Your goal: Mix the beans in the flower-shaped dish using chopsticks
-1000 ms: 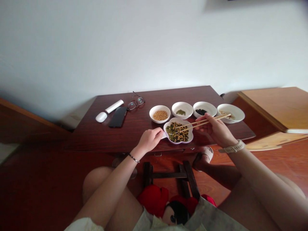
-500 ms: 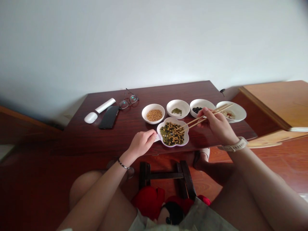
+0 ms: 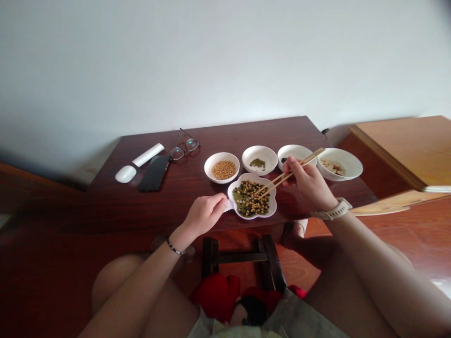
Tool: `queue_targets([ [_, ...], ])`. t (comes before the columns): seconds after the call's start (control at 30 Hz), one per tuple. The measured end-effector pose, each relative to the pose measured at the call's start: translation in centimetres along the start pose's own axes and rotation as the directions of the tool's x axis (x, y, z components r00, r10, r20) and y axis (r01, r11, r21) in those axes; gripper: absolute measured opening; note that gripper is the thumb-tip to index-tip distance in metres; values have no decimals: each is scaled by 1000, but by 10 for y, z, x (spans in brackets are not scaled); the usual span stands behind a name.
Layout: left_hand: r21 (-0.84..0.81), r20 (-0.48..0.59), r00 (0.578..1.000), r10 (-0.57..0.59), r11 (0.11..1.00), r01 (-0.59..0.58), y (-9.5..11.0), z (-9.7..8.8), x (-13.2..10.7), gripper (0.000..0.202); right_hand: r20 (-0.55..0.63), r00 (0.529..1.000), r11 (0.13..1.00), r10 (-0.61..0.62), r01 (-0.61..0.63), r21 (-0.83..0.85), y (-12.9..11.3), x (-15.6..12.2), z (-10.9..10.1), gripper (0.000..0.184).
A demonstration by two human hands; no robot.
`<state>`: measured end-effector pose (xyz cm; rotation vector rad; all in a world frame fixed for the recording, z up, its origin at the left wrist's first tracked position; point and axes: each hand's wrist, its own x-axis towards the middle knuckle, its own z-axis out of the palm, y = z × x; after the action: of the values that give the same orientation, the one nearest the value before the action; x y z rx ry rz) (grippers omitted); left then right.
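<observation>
A flower-shaped white dish [image 3: 270, 210] full of mixed beans sits near the front edge of the dark wooden table [image 3: 190, 188]. My right hand [image 3: 307, 182] is closed on a pair of wooden chopsticks [image 3: 282, 177], whose tips dip into the mixed beans. My left hand [image 3: 206, 213] is curled, with its fingertips pinching the dish's small handle at the left rim. Behind the dish stand several white bowls: one with yellow soybeans [image 3: 221, 167], one with green beans [image 3: 260, 159], one with black beans [image 3: 295, 152], partly hidden by my right hand, and one with pale pieces [image 3: 338, 164].
At the table's back left lie glasses [image 3: 183, 148], a black phone [image 3: 154, 172], a white mouse [image 3: 125, 174] and a white tube [image 3: 148, 154]. A lighter wooden cabinet [image 3: 405, 152] stands to the right. A dark stool frame [image 3: 243, 256] shows below the table.
The chopstick tips have swung down into the mixed beans and my right hand has shifted slightly left. The camera has moved, so the table sits a little further left in view.
</observation>
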<state>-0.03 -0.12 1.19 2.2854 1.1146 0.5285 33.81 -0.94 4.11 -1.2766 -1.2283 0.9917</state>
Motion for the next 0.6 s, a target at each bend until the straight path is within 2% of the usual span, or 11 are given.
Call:
queue_targets([
  [0.33,4,-4,1000,-1,1000,1,1,2,0,39,-49,999,1000,6,-4,25,9,5,4,55],
  [0.6,10,-9,1000,-3,1000,3,2,3,-1,38,-29,999,1000,-15,15,-14,10,10,5,55],
])
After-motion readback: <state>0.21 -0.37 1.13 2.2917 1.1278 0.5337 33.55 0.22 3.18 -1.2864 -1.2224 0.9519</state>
